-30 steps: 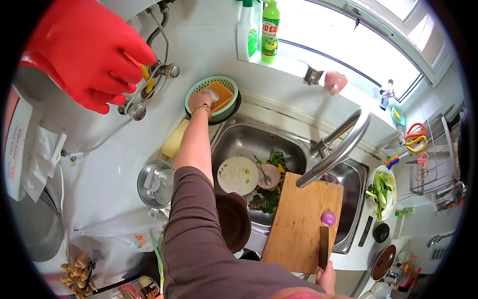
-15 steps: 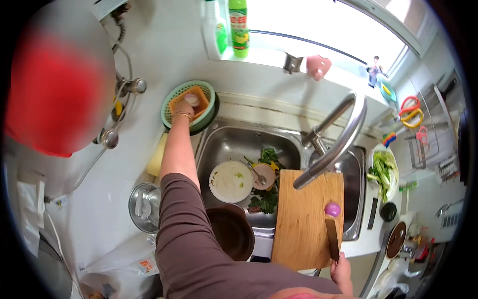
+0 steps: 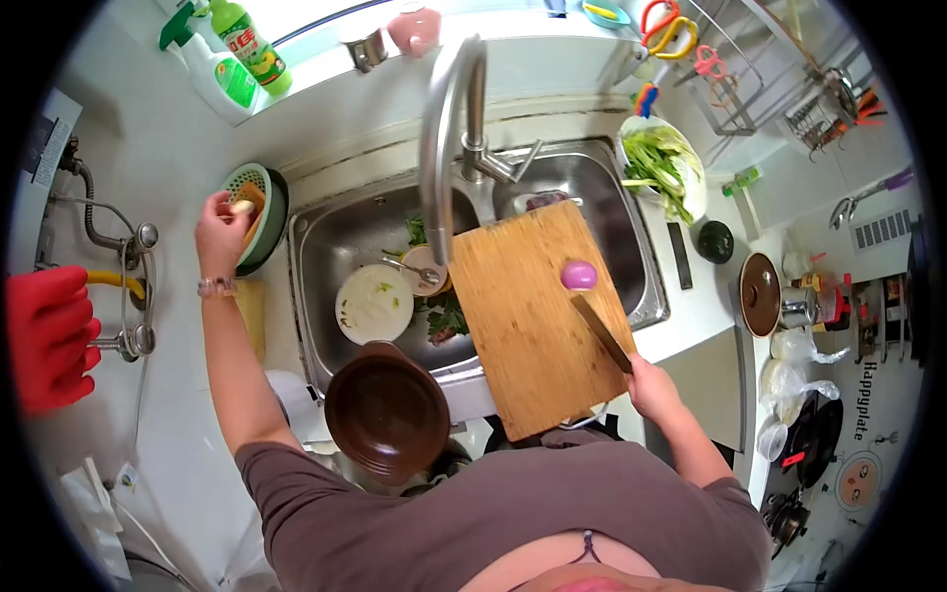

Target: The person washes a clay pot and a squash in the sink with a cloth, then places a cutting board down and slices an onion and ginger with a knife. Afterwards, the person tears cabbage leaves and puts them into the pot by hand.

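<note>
Knife (image 3: 601,334) slants over board (image 3: 513,331) near purple onion (image 3: 579,275); perhaps garlic (image 3: 242,207) at basket (image 3: 268,233).

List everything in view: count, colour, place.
Board: 1, tan, over sink
Onion: 1, purple, on board
Knife: 1, dark, over board
Sink: 1, steel, centre
Tap: 1, silver, over sink
Dish: 1, white, in sink
Spoon: 1, silver, in sink
Leaves: several, green, in sink
Pot: 1, brown, near sink
Basket: 1, green, left of sink
Stalks: several, green, right of sink
Lid: 1, brown, right
Bottles: 2, green and white, sill
Scissors: 2, red-yellow and pink, upper right
Glove: at least 1, red, left
Left hand: 1, bare, at basket
Right hand: 1, bare, holding knife
</note>
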`<state>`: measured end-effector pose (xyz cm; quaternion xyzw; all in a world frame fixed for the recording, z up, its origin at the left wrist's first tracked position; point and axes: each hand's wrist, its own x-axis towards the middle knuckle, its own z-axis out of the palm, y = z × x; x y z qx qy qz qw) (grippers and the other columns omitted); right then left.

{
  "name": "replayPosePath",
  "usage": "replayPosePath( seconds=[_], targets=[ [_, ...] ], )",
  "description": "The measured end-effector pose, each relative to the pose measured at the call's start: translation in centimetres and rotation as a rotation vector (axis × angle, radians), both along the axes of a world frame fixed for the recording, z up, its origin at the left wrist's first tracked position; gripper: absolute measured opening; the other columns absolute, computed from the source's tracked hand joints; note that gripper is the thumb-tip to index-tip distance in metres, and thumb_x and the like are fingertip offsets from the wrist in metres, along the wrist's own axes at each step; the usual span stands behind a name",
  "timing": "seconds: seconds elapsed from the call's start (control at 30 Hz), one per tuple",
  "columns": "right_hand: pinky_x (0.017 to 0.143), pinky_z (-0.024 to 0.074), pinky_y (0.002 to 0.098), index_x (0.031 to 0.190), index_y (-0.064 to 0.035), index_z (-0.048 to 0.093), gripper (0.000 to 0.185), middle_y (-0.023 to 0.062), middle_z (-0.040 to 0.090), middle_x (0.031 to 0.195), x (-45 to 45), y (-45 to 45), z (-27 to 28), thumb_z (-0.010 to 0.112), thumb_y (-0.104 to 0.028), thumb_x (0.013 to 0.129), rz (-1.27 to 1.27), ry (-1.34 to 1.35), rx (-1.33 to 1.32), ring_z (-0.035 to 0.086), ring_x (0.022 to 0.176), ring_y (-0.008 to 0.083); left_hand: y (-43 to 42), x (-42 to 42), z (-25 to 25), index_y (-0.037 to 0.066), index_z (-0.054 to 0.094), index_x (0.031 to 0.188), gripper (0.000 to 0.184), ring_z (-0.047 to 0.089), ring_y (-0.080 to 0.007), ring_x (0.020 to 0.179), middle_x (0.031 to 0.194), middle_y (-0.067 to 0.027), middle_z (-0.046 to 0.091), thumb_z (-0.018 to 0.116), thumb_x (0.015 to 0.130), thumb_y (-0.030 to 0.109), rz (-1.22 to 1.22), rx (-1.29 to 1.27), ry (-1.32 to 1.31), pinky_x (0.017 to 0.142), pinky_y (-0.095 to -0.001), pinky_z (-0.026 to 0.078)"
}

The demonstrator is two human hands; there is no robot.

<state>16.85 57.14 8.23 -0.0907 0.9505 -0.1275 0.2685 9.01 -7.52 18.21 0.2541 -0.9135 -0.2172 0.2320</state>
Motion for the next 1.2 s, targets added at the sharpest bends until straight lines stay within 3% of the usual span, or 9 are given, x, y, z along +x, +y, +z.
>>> replayPosePath(
  seconds=[0.13, 0.27, 0.47, 0.53, 0.63, 0.73, 0.83, 0.97, 1.2],
  targets=[
    [0.074, 0.0461, 0.0529, 0.102, -0.0016, 0.046, 0.017, 0.0251, 0.063, 0.092, -0.6, 0.9, 0.0, 0.045, -0.008, 0.086, 0.044, -0.02, -0.077, 0.06, 0.087, 0.0438, 16.1, 4.6, 1.9, 0.001, 0.058, 0.106, 0.027, 0.062, -0.0121, 0.084, 0.092, -0.0038, 0.063, 0.065, 0.081, -0.004, -0.562, 0.577, -0.075, 0.076, -0.0256, 0.052],
    [0.073, 0.0461, 0.0533, 0.098, 0.0003, 0.046, 0.015, 0.0262, 0.063, 0.087, -2.0, 1.7, 0.9, 0.043, -0.004, 0.083, 0.19, -0.016, -0.096, 0.06, 0.084, 0.0446, 31.8, 9.0, -4.5, -0.001, 0.06, 0.095, 0.016, 0.064, -0.0116, 0.082, 0.088, -0.0051, 0.065, 0.068, 0.081, 0.001, -0.635, 1.037, -0.246, 0.072, -0.0249, 0.053],
    [0.069, 0.0458, 0.0546, 0.096, 0.0003, 0.046, 0.015, 0.027, 0.062, 0.077, -3.9, 5.3, -0.7, 0.046, -0.003, 0.082, 0.315, 0.043, -0.275, 0.06, 0.077, 0.0465, 45.9, 9.5, -17.2, 0.0, 0.063, 0.09, 0.013, 0.066, -0.018, 0.077, 0.083, -0.0109, 0.067, 0.07, 0.081, 0.008, -0.338, 0.667, -0.196, 0.068, -0.0276, 0.052],
    [0.069, 0.0454, 0.0551, 0.098, -0.0003, 0.046, 0.016, 0.0275, 0.061, 0.077, -4.1, 6.6, -0.8, 0.047, -0.004, 0.082, 0.313, 0.048, -0.361, 0.059, 0.077, 0.0471, 46.6, 8.7, -17.6, 0.002, 0.065, 0.088, 0.008, 0.064, -0.0343, 0.08, 0.087, -0.0185, 0.066, 0.065, 0.082, 0.008, -0.2, 0.568, -0.101, 0.072, -0.0351, 0.053],
    [0.069, 0.0446, 0.0558, 0.103, -0.0014, 0.047, 0.02, 0.028, 0.061, 0.076, -4.4, 8.7, -1.0, 0.05, -0.007, 0.084, 0.263, 0.044, -0.471, 0.058, 0.076, 0.0481, 44.5, 6.0, -19.3, 0.003, 0.066, 0.089, 0.01, 0.063, -0.0335, 0.084, 0.085, -0.0183, 0.066, 0.063, 0.082, 0.009, -0.17, 0.209, -0.073, 0.076, -0.0369, 0.052],
    [0.067, 0.0433, 0.0569, 0.108, -0.0021, 0.049, 0.024, 0.0284, 0.06, 0.075, -4.2, 10.4, -1.6, 0.053, -0.009, 0.085, 0.203, 0.05, -0.465, 0.057, 0.075, 0.0491, 41.8, 3.3, -21.9, 0.004, 0.065, 0.1, 0.02, 0.06, -0.0309, 0.095, 0.095, -0.0165, 0.066, 0.065, 0.081, 0.011, -0.113, 0.216, -0.118, 0.085, -0.0393, 0.049],
    [0.067, 0.0428, 0.0569, 0.106, -0.0018, 0.049, 0.023, 0.0282, 0.06, 0.075, -3.7, 12.4, -1.9, 0.054, -0.008, 0.085, 0.141, 0.042, -0.503, 0.057, 0.076, 0.0495, 44.0, 2.3, -18.5, 0.007, 0.064, 0.109, 0.032, 0.052, -0.0345, 0.109, 0.113, -0.0166, 0.06, 0.067, 0.078, 0.012, -0.193, -0.321, -0.091, 0.092, -0.0422, 0.046],
    [0.066, 0.0434, 0.0549, 0.104, -0.001, 0.049, 0.021, 0.0269, 0.061, 0.078, -2.9, 13.9, -2.2, 0.055, -0.008, 0.085, -0.029, -0.006, -0.567, 0.057, 0.076, 0.0483, 46.8, -1.1, -17.7, 0.014, 0.058, 0.119, 0.05, 0.045, -0.0371, 0.118, 0.12, -0.0171, 0.056, 0.071, 0.07, 0.016, -0.672, -0.22, -0.111, 0.097, -0.0458, 0.042],
    [0.068, 0.0476, 0.0514, 0.111, 0.0016, 0.05, 0.027, 0.0258, 0.064, 0.083, -1.6, 14.9, -2.1, 0.055, -0.008, 0.086, -0.096, 0.029, -0.543, 0.061, 0.079, 0.0453, 46.2, -2.9, -17.0, 0.01, 0.058, 0.117, 0.047, 0.059, -0.033, 0.097, 0.11, -0.018, 0.06, 0.073, 0.075, 0.023, -0.701, 0.042, -0.395, 0.087, -0.04, 0.05]
  ],
)
